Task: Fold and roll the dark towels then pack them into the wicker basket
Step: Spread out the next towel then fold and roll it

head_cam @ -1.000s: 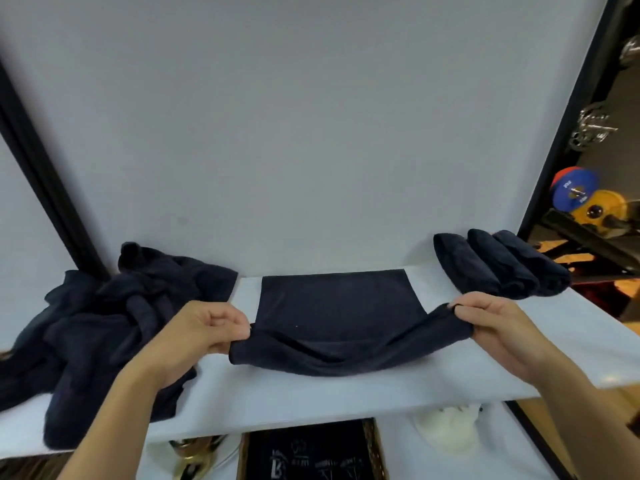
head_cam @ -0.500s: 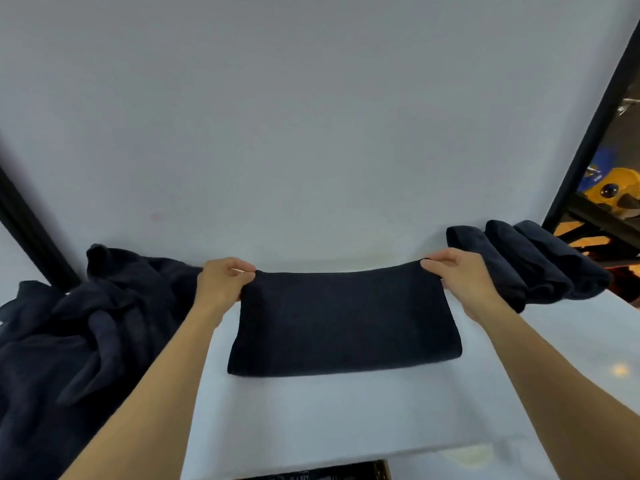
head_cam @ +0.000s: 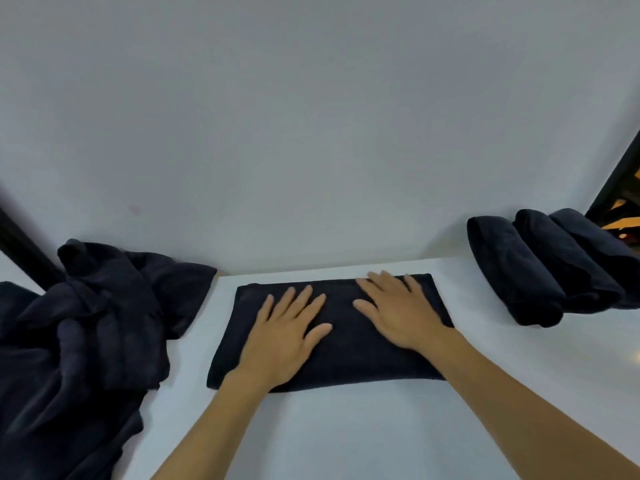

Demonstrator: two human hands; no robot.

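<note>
Head view, folded towel: a dark towel [head_cam: 341,358] lies flat as a wide rectangle in the middle of the white counter [head_cam: 346,438], its far edge close to the wall [head_cam: 311,133].
Head view, left hand: the left hand [head_cam: 282,337] lies palm down on the left half of the folded towel, with its wrist at the near edge.
Left fingers: the fingers [head_cam: 298,299] are straight and slightly spread, pressing on the cloth and grasping nothing.
Head view, right hand: the right hand [head_cam: 398,313] lies palm down on the right half of the same towel, set a little further back than the left.
Right fingers: the fingers [head_cam: 377,282] are straight and spread, reaching the far edge of the towel, flat on it and grasping nothing.
Unfolded towels: a crumpled heap of dark towels [head_cam: 86,334] covers the left end of the counter, just beside the folded towel but not touching it.
Rolled towels: three dark rolled towels [head_cam: 547,268] lie side by side, touching one another, at the right end of the counter, well apart from the hands.
Surroundings: a black post [head_cam: 20,251] stands behind the heap, and another black post [head_cam: 620,174] rises at the right edge.
</note>
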